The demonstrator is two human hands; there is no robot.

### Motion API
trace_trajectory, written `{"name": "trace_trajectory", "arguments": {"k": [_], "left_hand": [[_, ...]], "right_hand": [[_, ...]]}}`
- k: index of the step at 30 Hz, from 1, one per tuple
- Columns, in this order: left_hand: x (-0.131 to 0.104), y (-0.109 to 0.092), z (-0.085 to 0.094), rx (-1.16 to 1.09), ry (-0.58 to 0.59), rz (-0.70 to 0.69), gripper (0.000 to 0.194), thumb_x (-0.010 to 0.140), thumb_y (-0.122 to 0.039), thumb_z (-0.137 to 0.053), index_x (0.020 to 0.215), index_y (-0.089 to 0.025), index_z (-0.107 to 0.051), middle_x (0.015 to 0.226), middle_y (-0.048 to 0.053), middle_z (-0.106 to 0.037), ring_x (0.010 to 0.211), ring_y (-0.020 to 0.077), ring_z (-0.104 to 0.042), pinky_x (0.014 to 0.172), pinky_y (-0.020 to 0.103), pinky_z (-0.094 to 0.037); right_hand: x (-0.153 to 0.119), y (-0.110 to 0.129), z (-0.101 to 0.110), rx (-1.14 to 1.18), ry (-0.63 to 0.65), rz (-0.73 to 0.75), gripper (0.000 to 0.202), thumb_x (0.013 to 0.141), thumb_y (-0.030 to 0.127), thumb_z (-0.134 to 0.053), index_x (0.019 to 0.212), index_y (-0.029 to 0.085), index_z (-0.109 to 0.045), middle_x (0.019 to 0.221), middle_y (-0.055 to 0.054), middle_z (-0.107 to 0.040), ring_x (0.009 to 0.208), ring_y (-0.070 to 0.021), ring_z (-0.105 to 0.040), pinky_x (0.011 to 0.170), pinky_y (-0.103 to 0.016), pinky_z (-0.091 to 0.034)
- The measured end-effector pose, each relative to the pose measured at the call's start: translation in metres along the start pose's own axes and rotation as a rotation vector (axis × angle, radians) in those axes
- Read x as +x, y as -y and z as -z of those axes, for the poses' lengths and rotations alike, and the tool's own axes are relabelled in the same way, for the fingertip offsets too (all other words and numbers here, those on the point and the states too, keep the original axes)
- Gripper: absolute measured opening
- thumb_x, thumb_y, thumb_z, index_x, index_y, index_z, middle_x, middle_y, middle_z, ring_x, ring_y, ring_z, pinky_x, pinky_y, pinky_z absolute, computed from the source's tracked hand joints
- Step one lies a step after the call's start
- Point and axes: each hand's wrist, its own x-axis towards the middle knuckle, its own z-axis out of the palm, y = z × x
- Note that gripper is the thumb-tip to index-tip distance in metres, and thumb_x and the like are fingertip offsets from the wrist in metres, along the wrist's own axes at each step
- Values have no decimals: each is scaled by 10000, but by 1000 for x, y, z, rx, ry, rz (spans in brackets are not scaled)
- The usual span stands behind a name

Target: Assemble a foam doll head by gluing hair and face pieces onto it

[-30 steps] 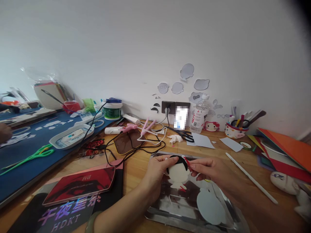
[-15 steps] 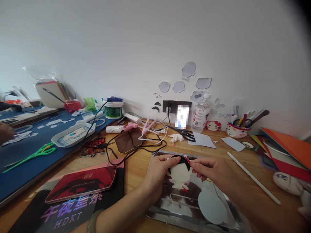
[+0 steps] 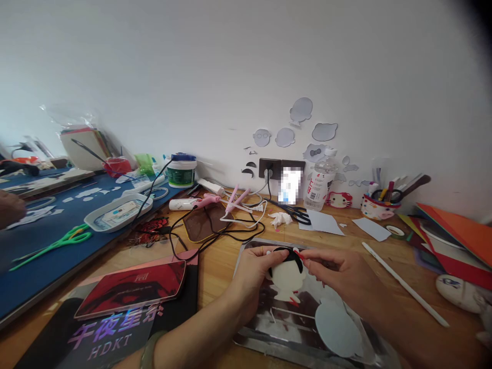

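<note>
My left hand (image 3: pixel 255 274) pinches the top left of a cut-out head figure (image 3: pixel 287 282), cream with black hair and thumb laid over the hair. At the figure's upper right, my right hand (image 3: pixel 332 269) holds a small red piece (image 3: pixel 300 254) between thumb and fingertips, at the edge of the black hair. Whether that piece is fixed to the hair I cannot tell. Both hands are above a shiny, plastic-covered tray (image 3: pixel 265 335). On it lies a pale rounded cut-out (image 3: pixel 338 328), and small red bits show below the figure.
Pink glue guns (image 3: pixel 234 202) with tangled cords, black scissors (image 3: pixel 298 212) and a water bottle (image 3: pixel 321 182) stand or lie behind. At right are a white stick (image 3: pixel 403 282) and colored sheets (image 3: pixel 457 246). Green scissors (image 3: pixel 57 243) lie left, near another person's hand (image 3: pixel 11 209).
My right fingers have shifted slightly at the figure's upper right, and the red piece now shows as a thin slanted strip. The left hand keeps its hold. The view has shifted a little.
</note>
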Motion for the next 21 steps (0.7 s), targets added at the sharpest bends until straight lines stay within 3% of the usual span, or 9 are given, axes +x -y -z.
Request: {"name": "trace_trajectory", "arguments": {"k": [5,11,21], "left_hand": [[-1,0,-1,-10,2,-4,227,569,-315,-678,673,-116,-644,554,26,-588,446,93,-496,417,191,-333],[-2,0,-3,-48,31,-11,206,580,-290,-676,667,-106,-644,545,17,-573,427,72,-472,408,180,-326],[1,7,1,-45,84,-24,256,579,-336,-688,669,-104,-628,577,30,-590,447,89,-494,436,200,-350]], "right_hand": [[0,0,1,2,1,-4,213,748,326,-510,842,261,-690,795,7,-698,626,-155,-607,529,-249,-471],[4,-2,2,79,21,-53,223,743,362,-517,796,231,-690,648,10,-658,555,-128,-556,473,-221,-445],[5,0,2,262,14,-138,185,695,350,-563,725,206,-675,621,1,-619,520,-111,-508,475,-224,-438]]}}
